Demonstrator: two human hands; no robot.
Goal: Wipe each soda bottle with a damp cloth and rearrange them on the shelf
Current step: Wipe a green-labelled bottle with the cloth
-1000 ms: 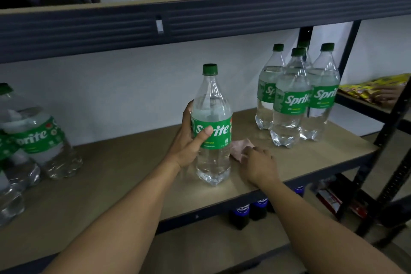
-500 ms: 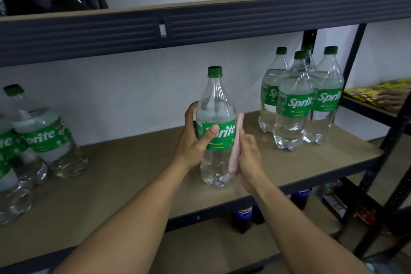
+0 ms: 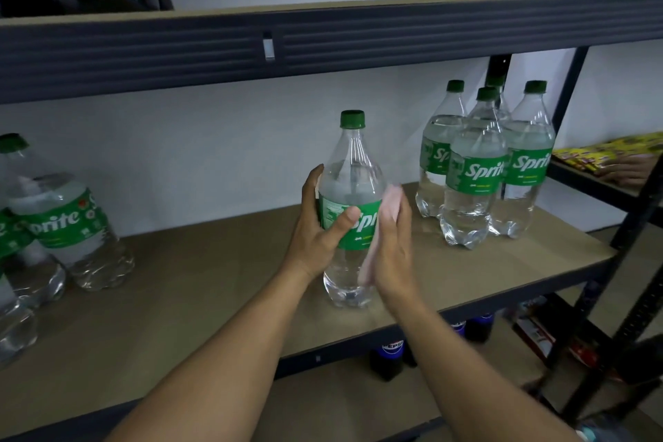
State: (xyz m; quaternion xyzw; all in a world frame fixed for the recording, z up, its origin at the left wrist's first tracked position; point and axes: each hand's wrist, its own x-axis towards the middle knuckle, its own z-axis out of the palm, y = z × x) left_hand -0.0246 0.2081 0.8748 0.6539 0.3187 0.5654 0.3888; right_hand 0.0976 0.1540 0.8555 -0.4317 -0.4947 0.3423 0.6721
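Observation:
A clear Sprite bottle [image 3: 351,169] with a green cap and label stands upright near the front middle of the tan shelf board [image 3: 215,280]. My left hand [image 3: 319,240] grips it around the label, thumb across the front. My right hand [image 3: 393,255] lies flat along the bottle's right side, fingers straight, and presses a pink cloth [image 3: 389,203] against it. Most of the cloth is hidden behind my palm. Several more Sprite bottles [image 3: 477,172] stand grouped at the right end of the shelf, and others [image 3: 64,219] are at the left end.
A dark upper shelf beam [image 3: 323,43] runs overhead. Black uprights [image 3: 631,226] frame the right side. Pepsi bottles [image 3: 391,355] stand on the level below. Yellow packets [image 3: 610,151] lie on a neighbouring shelf at the right. Bare board lies between the bottle groups.
My right hand picked the pink cloth up off the shelf board and brought it against the bottle's right side, then slid it upward. My left hand kept its hold on the bottle.

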